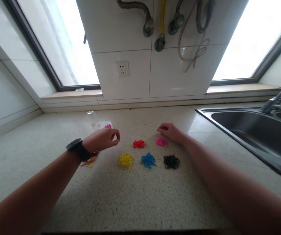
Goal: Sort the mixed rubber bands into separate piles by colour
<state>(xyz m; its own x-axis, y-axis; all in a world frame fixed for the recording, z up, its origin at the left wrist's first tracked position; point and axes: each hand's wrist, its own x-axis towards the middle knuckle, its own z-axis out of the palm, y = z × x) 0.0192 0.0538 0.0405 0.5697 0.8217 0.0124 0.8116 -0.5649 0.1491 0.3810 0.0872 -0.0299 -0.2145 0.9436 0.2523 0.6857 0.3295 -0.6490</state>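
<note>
Small piles of rubber bands lie sorted by colour on the speckled countertop [135, 195]: red [139, 144], pink [161, 142], yellow [126, 160], blue [148, 160] and black [171, 161]. My left hand [102, 139], with a black watch on its wrist, hovers left of the red pile, fingers curled in a pinch on something too small to name. Under it lies a mixed heap of bands [89, 161], and just behind it a clear plastic bag [96, 122]. My right hand [172, 132] rests just behind the pink pile, fingers curled down onto the counter.
A steel sink [253, 137] with a tap [279, 97] takes up the right side of the counter. A tiled wall with a socket [122, 69] and hanging hoses [191, 39] stands behind, with windows on both sides.
</note>
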